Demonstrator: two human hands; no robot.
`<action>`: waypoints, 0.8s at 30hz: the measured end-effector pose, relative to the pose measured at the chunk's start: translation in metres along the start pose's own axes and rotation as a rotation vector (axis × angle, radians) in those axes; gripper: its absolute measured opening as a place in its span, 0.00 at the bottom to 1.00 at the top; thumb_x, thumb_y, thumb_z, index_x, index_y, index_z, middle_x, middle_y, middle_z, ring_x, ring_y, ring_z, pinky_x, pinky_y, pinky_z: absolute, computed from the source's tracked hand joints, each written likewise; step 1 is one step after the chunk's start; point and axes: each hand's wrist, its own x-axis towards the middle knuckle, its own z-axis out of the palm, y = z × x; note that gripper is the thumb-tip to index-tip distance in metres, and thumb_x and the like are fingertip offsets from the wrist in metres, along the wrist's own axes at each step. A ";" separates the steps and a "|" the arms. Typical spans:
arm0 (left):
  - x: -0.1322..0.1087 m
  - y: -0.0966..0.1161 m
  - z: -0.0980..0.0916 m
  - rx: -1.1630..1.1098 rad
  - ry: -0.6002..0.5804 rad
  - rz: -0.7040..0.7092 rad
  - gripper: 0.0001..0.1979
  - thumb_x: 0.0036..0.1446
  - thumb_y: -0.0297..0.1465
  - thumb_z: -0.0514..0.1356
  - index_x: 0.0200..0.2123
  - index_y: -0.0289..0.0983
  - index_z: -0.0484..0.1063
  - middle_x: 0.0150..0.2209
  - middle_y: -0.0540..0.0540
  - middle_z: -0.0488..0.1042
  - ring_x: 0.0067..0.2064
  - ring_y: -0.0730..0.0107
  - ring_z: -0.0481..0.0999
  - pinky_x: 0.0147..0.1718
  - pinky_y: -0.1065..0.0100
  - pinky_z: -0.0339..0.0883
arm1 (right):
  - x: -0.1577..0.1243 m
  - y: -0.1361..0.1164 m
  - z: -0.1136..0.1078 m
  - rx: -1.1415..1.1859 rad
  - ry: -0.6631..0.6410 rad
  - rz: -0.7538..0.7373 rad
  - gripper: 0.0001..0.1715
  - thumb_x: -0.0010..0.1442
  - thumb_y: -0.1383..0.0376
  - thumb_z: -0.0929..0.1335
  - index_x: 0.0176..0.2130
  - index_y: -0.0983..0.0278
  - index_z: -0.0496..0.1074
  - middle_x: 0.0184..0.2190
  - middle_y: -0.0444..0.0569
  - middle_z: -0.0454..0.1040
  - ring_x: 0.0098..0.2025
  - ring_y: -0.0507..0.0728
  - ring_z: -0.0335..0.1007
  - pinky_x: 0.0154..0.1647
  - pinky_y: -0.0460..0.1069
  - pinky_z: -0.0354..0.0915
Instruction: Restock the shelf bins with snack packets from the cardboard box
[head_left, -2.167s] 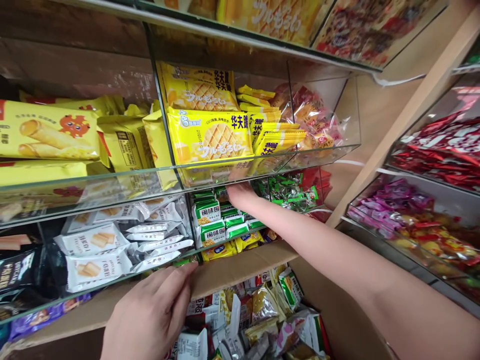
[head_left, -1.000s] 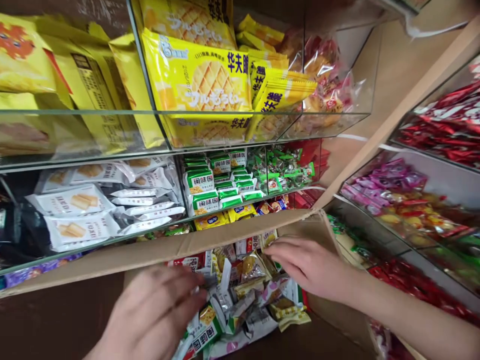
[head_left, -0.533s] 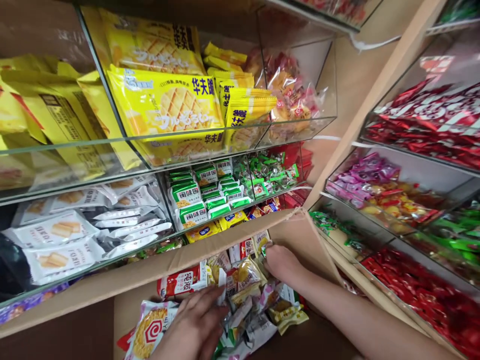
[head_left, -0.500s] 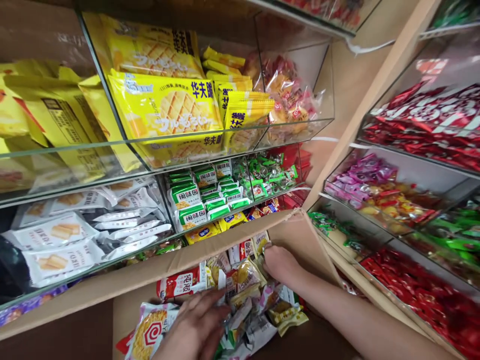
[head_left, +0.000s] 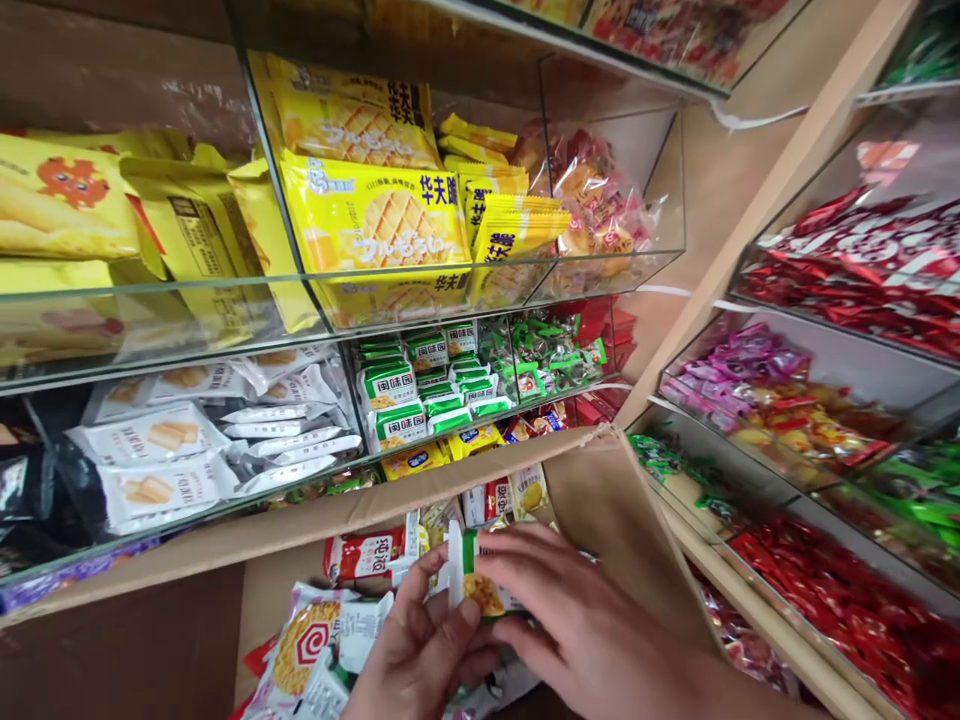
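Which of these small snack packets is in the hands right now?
The small green-and-white packet, pinched between the left hand and right hand; the rest lie loose in the box.

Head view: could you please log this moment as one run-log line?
left hand: holds green snack packet | right hand: fingers closed on same packet | location: over open cardboard box

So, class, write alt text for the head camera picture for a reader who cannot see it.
The left hand and right hand grip a small green-and-white snack packet over an open cardboard box of mixed snacks. Behind, clear shelves hold yellow biscuit packs and green packets, with red sweets at right.
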 end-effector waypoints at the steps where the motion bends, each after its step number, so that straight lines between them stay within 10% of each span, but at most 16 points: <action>1: -0.002 0.000 0.000 0.002 -0.014 0.029 0.34 0.35 0.32 0.72 0.44 0.42 0.59 0.30 0.52 0.77 0.28 0.69 0.77 0.27 0.70 0.70 | -0.001 0.002 -0.005 0.030 -0.012 0.046 0.19 0.57 0.66 0.65 0.50 0.62 0.65 0.56 0.49 0.63 0.59 0.55 0.55 0.57 0.51 0.60; 8: -0.008 0.008 -0.006 0.142 -0.136 0.207 0.33 0.44 0.36 0.68 0.52 0.45 0.57 0.41 0.46 0.77 0.41 0.63 0.76 0.33 0.71 0.71 | 0.013 0.006 -0.032 0.067 0.018 -0.012 0.19 0.52 0.66 0.68 0.45 0.60 0.64 0.51 0.47 0.66 0.57 0.57 0.53 0.54 0.52 0.59; 14: 0.002 0.054 -0.041 0.949 -0.008 0.840 0.19 0.57 0.35 0.55 0.52 0.50 0.59 0.49 0.49 0.72 0.43 0.70 0.76 0.40 0.74 0.71 | 0.098 0.038 -0.058 -0.383 0.237 -0.017 0.11 0.52 0.69 0.66 0.39 0.68 0.66 0.39 0.54 0.71 0.45 0.62 0.58 0.45 0.55 0.60; 20: 0.008 0.081 -0.056 1.501 0.078 1.367 0.14 0.55 0.32 0.56 0.46 0.43 0.66 0.46 0.49 0.74 0.48 0.73 0.73 0.48 0.78 0.63 | 0.182 0.081 -0.035 -0.719 0.156 0.074 0.17 0.53 0.77 0.60 0.44 0.74 0.66 0.37 0.62 0.72 0.46 0.65 0.60 0.44 0.54 0.60; 24: 0.007 0.086 -0.059 1.578 0.015 1.386 0.13 0.56 0.31 0.55 0.46 0.41 0.65 0.46 0.45 0.74 0.48 0.74 0.72 0.48 0.80 0.63 | 0.211 0.095 -0.022 -0.715 0.105 0.147 0.20 0.57 0.78 0.55 0.48 0.78 0.64 0.43 0.68 0.70 0.48 0.64 0.64 0.48 0.56 0.59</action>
